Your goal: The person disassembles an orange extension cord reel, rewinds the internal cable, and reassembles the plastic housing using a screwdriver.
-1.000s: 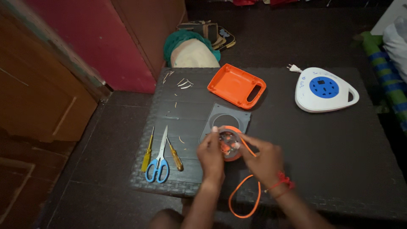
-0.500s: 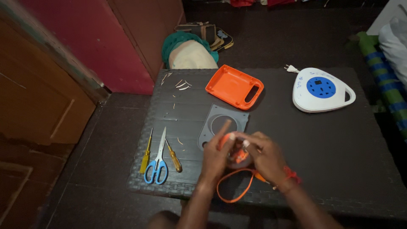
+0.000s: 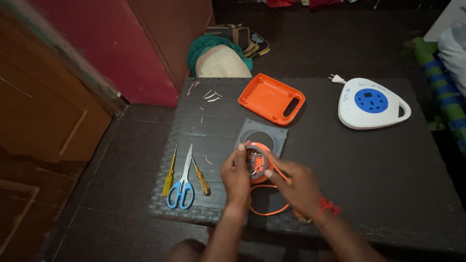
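Orange cord reel [image 3: 257, 162] sat just above the near-centre of the dark woven table [image 3: 369, 179], held up btwn both hands, right over the near edge of a grey square plate w/ round hole [image 3: 262, 137]. Small wires and metal bits showed inside the reel's open face; detail too small to tell more. Left hand [image 3: 236, 175] was clamped on the reel's left rim, fingers curled round it. Right hand [image 3: 297, 187] gripped the right side, thumb on the rim, w/ flat orange cable [image 3: 268, 211] running from the reel under that hand and looping down toward the table's near edge. Red thread band [image 3: 326, 207] on the right wrist.

Left of the hands, well apart: yellow screwdriver [image 3: 169, 177], blue-handled scissors [image 3: 183, 182], and an amber-handled screwdriver [image 3: 200, 178], lying side by side. Further back, an orange tray-like cover w/ handle slot [image 3: 271, 98], hollow side up. Small wire offcuts [image 3: 209, 95] scattered near the far-left corner. Far right: white rounded extension box w/ blue socket disc [image 3: 373, 103], its plug [image 3: 336, 78] just beside it. Beyond the table, teal and cream cloth bundle [image 3: 218, 57] on the floor.
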